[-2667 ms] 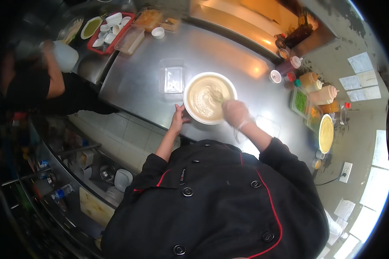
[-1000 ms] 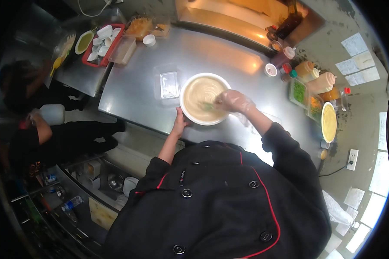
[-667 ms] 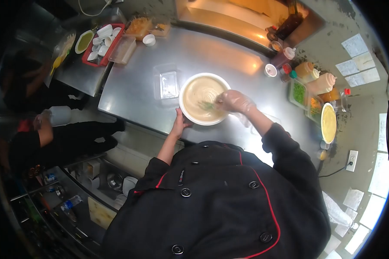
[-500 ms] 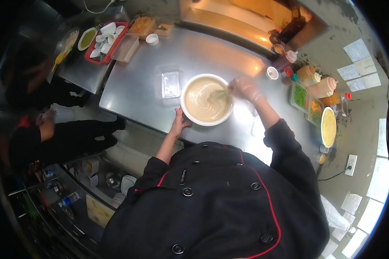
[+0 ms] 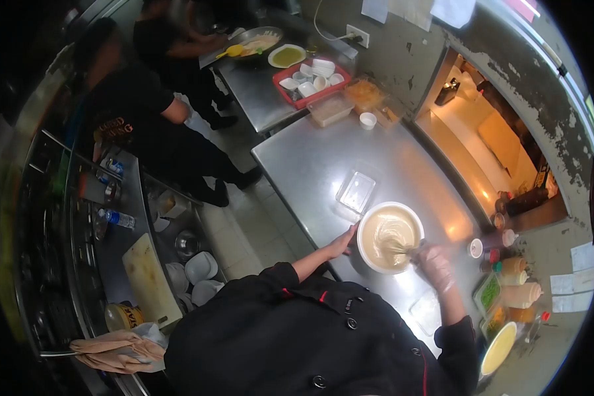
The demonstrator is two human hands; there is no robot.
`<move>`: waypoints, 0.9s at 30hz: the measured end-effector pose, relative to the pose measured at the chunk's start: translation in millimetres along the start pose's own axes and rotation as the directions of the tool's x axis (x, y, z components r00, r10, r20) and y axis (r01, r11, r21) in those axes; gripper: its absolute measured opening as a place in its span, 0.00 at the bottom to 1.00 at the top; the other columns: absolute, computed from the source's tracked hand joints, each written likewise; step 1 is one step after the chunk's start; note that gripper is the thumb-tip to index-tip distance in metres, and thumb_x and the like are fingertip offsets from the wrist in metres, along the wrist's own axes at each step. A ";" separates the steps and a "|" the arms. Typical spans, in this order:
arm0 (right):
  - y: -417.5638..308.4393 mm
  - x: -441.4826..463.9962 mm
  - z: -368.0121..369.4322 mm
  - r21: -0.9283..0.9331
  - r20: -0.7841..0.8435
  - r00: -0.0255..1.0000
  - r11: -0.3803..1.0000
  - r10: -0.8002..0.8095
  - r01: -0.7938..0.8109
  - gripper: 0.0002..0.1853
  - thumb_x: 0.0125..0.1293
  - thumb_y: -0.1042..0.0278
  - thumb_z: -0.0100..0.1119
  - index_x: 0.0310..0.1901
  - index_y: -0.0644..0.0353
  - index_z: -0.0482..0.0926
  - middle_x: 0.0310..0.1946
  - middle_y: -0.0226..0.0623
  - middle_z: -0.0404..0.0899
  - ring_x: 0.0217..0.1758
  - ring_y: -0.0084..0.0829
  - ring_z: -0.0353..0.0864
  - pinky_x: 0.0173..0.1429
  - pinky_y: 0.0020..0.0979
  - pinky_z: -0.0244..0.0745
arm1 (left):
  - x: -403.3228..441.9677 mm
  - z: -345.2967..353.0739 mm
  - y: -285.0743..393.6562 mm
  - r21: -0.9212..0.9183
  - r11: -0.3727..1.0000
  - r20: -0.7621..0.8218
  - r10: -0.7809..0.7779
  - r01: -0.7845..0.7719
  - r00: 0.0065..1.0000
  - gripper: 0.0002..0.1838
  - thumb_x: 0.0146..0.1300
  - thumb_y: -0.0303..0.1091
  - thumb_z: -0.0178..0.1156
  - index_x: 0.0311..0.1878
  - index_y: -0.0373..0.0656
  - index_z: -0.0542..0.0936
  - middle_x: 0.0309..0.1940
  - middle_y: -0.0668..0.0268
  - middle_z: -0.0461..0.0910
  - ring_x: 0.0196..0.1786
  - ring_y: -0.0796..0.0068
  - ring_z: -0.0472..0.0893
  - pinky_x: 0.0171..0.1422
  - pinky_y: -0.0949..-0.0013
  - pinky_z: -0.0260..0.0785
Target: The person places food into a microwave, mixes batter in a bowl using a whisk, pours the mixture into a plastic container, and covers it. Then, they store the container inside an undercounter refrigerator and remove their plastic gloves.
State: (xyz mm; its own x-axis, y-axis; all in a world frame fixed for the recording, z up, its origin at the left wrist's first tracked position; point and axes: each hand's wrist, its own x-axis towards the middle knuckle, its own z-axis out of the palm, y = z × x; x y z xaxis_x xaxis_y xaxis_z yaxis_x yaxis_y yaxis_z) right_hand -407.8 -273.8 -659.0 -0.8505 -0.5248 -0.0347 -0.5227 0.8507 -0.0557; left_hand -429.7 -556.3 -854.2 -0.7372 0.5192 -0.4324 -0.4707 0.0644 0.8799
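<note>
A round white bowl (image 5: 371, 261) of creamy beige mixture (image 5: 381, 232) stands near the front edge of the steel table (image 5: 297, 165). At the bowl's left rim, my left hand (image 5: 342, 243) touches it with fingers apart. My right hand (image 5: 435, 267), in a clear plastic glove, is closed around the handle of a whisk (image 5: 397, 247) at the bowl's right side. The whisk's wires dip into the mixture, blurred a little. Just behind the bowl lies a clear plastic container (image 5: 357, 191).
A red tray (image 5: 299, 102) of white cups, an oval dish (image 5: 287, 57) and food tubs (image 5: 330, 109) stand at the back. Squeeze bottles (image 5: 523, 295), herb tubs (image 5: 488, 294) and a yellow-filled bowl (image 5: 499, 350) line the right. Two people (image 5: 135, 105) stand at the left.
The view has swung left, so table and bowl appear farther right and lower. My right hand and the whisk have moved around within the bowl; my left hand stays at its rim.
</note>
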 end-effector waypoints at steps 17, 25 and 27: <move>34.0 30.0 51.3 -0.219 -0.033 0.998 0.974 0.061 -0.067 0.09 0.66 0.63 0.54 0.35 0.56 0.82 0.19 0.39 0.78 0.28 0.38 0.84 0.29 0.40 0.78 | 5.9 -1.2 -4.9 0.001 0.998 0.004 0.063 -0.063 0.998 0.46 0.65 0.78 0.22 0.80 0.63 0.39 0.80 0.64 0.41 0.78 0.54 0.51 0.60 0.52 0.72; 21.8 35.9 -10.8 -0.006 0.526 0.779 0.917 0.341 -0.398 0.12 0.60 0.56 0.60 0.41 0.48 0.88 0.34 0.38 0.87 0.35 0.37 0.87 0.43 0.36 0.81 | 5.4 -8.3 -12.2 -0.025 1.000 -0.020 -0.015 0.015 1.000 0.50 0.60 0.82 0.23 0.80 0.63 0.39 0.80 0.65 0.44 0.72 0.54 0.62 0.59 0.55 0.70; 18.1 41.5 -17.7 0.144 0.585 0.754 0.877 0.298 -0.458 0.14 0.58 0.55 0.63 0.44 0.47 0.88 0.36 0.40 0.87 0.37 0.38 0.87 0.46 0.36 0.81 | 0.4 -3.8 -3.2 -0.024 1.000 -0.004 -0.011 0.011 1.000 0.49 0.62 0.80 0.24 0.80 0.61 0.39 0.80 0.66 0.44 0.72 0.58 0.63 0.59 0.56 0.69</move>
State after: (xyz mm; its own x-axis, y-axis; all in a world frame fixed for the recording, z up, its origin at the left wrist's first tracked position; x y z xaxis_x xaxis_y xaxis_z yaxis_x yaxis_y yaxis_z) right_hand -453.5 -279.6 -643.8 -0.7626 -0.1592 -0.6270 -0.0600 0.9825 -0.1765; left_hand -430.3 -559.6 -857.9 -0.7337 0.5151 -0.4432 -0.4903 0.0502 0.8701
